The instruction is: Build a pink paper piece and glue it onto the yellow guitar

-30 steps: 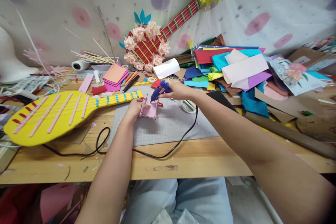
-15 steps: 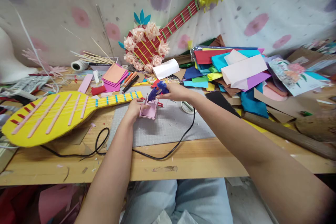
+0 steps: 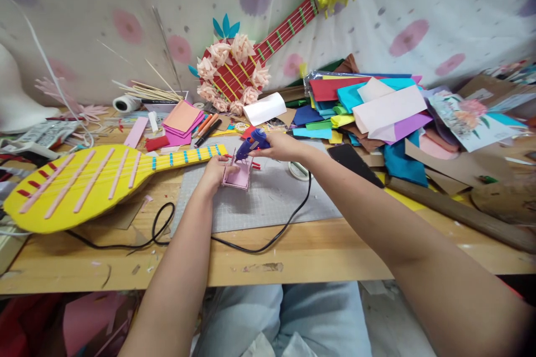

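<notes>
My left hand (image 3: 215,170) pinches the left side of the small, pink, boxy card piece (image 3: 239,180), over the flat grey mat (image 3: 268,209). The piece looks light and easy to squash, so hold its edges softly. The blue plastic glue gun (image 3: 254,141) points down at it, gripped in my right hand (image 3: 281,146).

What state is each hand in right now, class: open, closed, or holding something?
Left hand: closed, holding the small pink piece by its left side.
Right hand: closed around the blue glue gun.
</notes>
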A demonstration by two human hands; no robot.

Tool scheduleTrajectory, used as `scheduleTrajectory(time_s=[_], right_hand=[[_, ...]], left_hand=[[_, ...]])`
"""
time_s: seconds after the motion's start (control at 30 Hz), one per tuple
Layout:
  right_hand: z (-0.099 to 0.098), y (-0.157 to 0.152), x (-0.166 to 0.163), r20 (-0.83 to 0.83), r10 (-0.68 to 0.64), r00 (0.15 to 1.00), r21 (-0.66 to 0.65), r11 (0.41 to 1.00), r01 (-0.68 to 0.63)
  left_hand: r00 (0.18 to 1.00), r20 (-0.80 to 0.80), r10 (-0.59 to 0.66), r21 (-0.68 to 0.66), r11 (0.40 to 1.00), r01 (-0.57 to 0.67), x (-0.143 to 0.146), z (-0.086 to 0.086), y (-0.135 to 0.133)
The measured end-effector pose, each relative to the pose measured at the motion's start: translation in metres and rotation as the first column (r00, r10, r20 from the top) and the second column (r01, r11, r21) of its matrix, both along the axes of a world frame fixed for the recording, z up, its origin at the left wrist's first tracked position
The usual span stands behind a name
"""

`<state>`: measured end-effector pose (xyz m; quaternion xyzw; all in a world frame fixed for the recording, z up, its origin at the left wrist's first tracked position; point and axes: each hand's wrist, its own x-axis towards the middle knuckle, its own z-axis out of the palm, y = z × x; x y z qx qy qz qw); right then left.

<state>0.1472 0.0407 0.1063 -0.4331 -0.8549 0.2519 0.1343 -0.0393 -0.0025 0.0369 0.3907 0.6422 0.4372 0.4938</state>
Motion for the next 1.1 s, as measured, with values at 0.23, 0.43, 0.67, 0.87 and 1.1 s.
scheduleTrajectory(time_s=[0.23,0.43,0.67,0.87,1.1], right_hand=[[0.001,0.001,0.005,-0.011,-0.002,1.000,-0.011,1.000,0.001],[-0.002,0.001,0.018,-0.070,-0.010,0.997,-0.068,0.998,0.006],[-0.014,-0.009,0.038,-0.403,-0.267,0.875,-0.302,0.942,0.148],[-0.056,-0.006,0.090,-0.537,-0.628,0.563,-0.241,0.754,0.611],[-0.083,-0.015,0.120,-0.245,-0.736,0.632,0.030,0.645,0.763]], left_hand=[[0.999,-0.004,0.032,0.003,0.999,-0.032,-0.001,0.001,0.000],[0.999,-0.006,0.032,0.009,0.999,-0.032,-0.002,0.001,0.000],[0.993,0.083,0.078,0.024,0.996,-0.080,-0.003,-0.002,0.002],[0.968,0.216,0.130,0.107,0.982,-0.156,0.003,-0.008,0.006],[0.960,0.212,0.181,0.123,0.970,-0.210,0.014,-0.010,0.005]])
